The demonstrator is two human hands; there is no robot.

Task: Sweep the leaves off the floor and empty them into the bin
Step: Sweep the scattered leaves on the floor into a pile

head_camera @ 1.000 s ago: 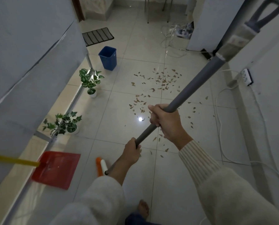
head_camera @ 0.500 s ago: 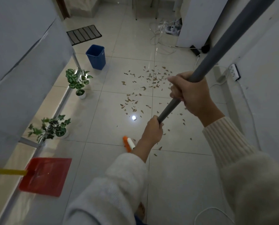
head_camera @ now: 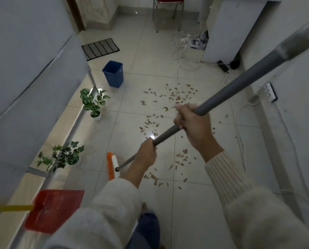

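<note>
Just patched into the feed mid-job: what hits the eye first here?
The grey broom cuts across the middle, gripped by the right hand above the left hand. Brown leaves lie scattered over the tiles around and beyond the hands. A blue bin stands beyond them at the left, and a red dustpan lies at lower left.

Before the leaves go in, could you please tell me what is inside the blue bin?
Only bare blue inner walls show below the rim of the bin, with nothing sticking up. Its bottom is hidden behind the near wall.
</note>
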